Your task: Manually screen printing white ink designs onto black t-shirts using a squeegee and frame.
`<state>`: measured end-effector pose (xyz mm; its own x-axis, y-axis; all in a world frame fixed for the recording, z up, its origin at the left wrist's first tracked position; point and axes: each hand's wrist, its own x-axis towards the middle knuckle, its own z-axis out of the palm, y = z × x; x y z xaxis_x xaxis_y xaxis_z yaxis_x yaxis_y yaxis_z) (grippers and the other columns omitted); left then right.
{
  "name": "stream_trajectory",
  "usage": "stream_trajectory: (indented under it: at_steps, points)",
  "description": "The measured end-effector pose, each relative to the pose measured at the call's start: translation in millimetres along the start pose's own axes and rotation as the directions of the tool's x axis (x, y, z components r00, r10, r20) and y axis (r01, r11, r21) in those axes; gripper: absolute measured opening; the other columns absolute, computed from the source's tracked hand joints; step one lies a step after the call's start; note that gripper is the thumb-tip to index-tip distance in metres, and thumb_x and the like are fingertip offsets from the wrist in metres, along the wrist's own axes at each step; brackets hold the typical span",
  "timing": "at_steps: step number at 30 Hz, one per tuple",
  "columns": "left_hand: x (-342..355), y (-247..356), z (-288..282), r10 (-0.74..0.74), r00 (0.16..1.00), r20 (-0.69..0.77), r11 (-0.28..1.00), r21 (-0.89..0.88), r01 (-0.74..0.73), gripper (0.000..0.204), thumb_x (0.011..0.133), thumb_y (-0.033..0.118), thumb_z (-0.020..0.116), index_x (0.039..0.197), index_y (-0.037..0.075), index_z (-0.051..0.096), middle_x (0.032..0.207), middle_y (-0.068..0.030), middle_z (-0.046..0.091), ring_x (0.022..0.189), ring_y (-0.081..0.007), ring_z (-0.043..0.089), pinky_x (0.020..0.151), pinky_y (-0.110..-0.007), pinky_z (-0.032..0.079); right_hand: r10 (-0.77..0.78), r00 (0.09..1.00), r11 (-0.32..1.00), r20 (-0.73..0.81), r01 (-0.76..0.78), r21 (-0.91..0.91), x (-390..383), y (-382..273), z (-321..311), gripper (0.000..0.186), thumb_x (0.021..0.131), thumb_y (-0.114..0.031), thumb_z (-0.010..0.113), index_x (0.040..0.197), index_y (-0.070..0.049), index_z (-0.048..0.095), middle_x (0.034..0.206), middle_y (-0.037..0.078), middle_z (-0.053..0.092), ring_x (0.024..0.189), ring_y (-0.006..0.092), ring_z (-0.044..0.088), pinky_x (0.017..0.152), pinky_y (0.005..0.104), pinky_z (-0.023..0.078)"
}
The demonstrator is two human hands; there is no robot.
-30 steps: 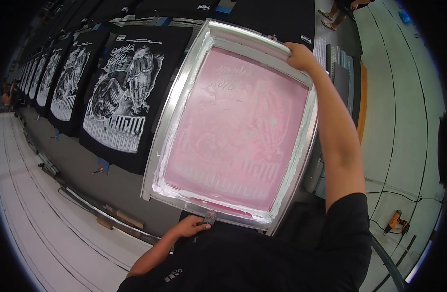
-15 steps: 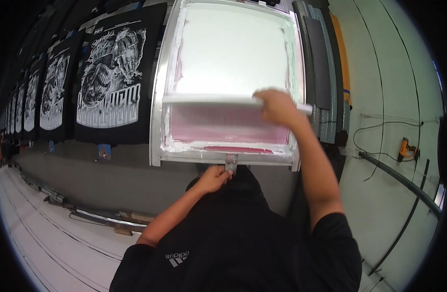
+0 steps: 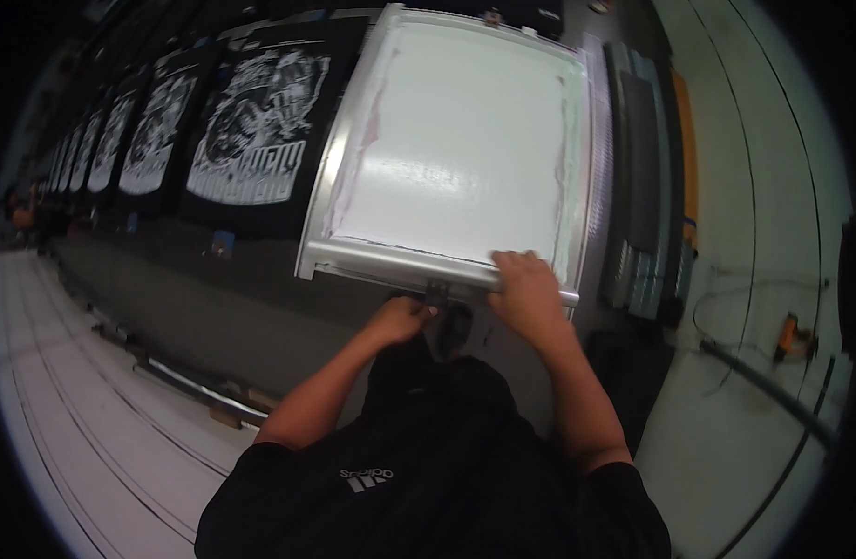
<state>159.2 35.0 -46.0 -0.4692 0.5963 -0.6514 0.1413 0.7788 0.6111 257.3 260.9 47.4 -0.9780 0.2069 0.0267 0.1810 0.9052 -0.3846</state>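
A screen-printing frame (image 3: 461,130) with a silver rim lies before me, its inside coated in smooth white ink, with pinkish traces along the sides. My right hand (image 3: 526,298) grips a long metal squeegee bar (image 3: 381,256) lying across the frame's near end. My left hand (image 3: 400,319) holds a small dark bracket (image 3: 435,294) at the middle of the frame's near edge. To the left, a row of black shirts with white skeletal artwork (image 3: 246,121) lies on platens, the nearest beside the frame.
Grey bars and an orange strip (image 3: 687,177) stand right of the frame. An orange-and-black tool (image 3: 788,337) with a cord lies farther right, beside a dark pipe (image 3: 763,382). Another person (image 3: 23,214) is at the far left. A metal rail (image 3: 186,382) runs along the lower left.
My right hand has drawn the bar from the far end to the near end, leaving white ink over the pink mesh. My left hand stays at the bracket.
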Motion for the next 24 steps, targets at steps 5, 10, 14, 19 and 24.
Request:
stream_trajectory:
  at_steps: [5, 10, 14, 19, 24]
  points:
    - [-54, -14, -67, 0.071, 0.888, -0.454, 0.996, 0.073, -0.042, 0.046, 0.091, 0.046, 0.061, 0.09, 0.001, 0.07, 0.079, -0.0221, 0.067, 0.078, -0.0346, 0.068, 0.07, -0.044, 0.051, 0.164, 0.979, 0.982, 0.12, -0.173, 0.068, -11, 93, -42, 0.03, 0.068, -0.018, 0.08, 0.094, -0.006, 0.072, 0.093, 0.013, 0.07, 0.087, 0.0299, 0.065, 0.087, 0.0418, 0.044]
    - [-5, -62, -173, -0.135, 0.466, -0.875, 0.99, -0.142, 0.019, 0.039, 0.098, 0.037, 0.054, 0.11, 0.002, 0.067, 0.099, -0.0201, 0.069, 0.095, -0.0288, 0.068, 0.084, -0.039, 0.05, 0.271, 0.954, 0.691, 0.125, -0.284, 0.665, -11, 147, 6, 0.029, 0.073, -0.007, 0.078, 0.1, -0.002, 0.071, 0.09, 0.006, 0.069, 0.091, 0.0148, 0.064, 0.083, 0.0284, 0.048]
    - [50, -74, -171, -0.167, 0.702, -0.693, 0.879, -0.426, -0.212, 0.044, 0.1, 0.036, 0.051, 0.12, -0.002, 0.063, 0.111, -0.0182, 0.069, 0.106, -0.0237, 0.065, 0.092, -0.034, 0.047, 0.37, 0.916, 0.29, 0.156, -0.273, 0.917, -6, 156, 26, 0.028, 0.074, -0.007, 0.077, 0.099, 0.001, 0.069, 0.093, 0.003, 0.068, 0.088, 0.0131, 0.062, 0.083, 0.0284, 0.047]
    - [10, -29, -110, -0.165, 0.657, -0.736, 0.91, -0.37, -0.186, 0.046, 0.101, 0.034, 0.051, 0.124, -0.005, 0.06, 0.115, -0.0157, 0.069, 0.108, -0.0209, 0.063, 0.094, -0.032, 0.046, 0.413, 0.899, 0.245, 0.144, -0.263, 0.933, -50, 203, -23, 0.033, 0.069, -0.004, 0.077, 0.1, 0.003, 0.067, 0.088, 0.002, 0.066, 0.083, 0.0136, 0.061, 0.08, 0.0281, 0.048]
    - [44, 89, -24, -0.256, 0.716, -0.65, 0.775, -0.58, -0.25, 0.038, 0.099, 0.024, 0.055, 0.122, -0.005, 0.06, 0.113, -0.0135, 0.069, 0.103, -0.0159, 0.061, 0.093, -0.031, 0.047, 0.475, 0.88, 0.327, -0.02, -0.155, 0.932, -93, 343, -109, 0.05, 0.066, -0.004, 0.075, 0.113, 0.005, 0.061, 0.099, 0.008, 0.065, 0.091, 0.0182, 0.063, 0.084, 0.0331, 0.051]
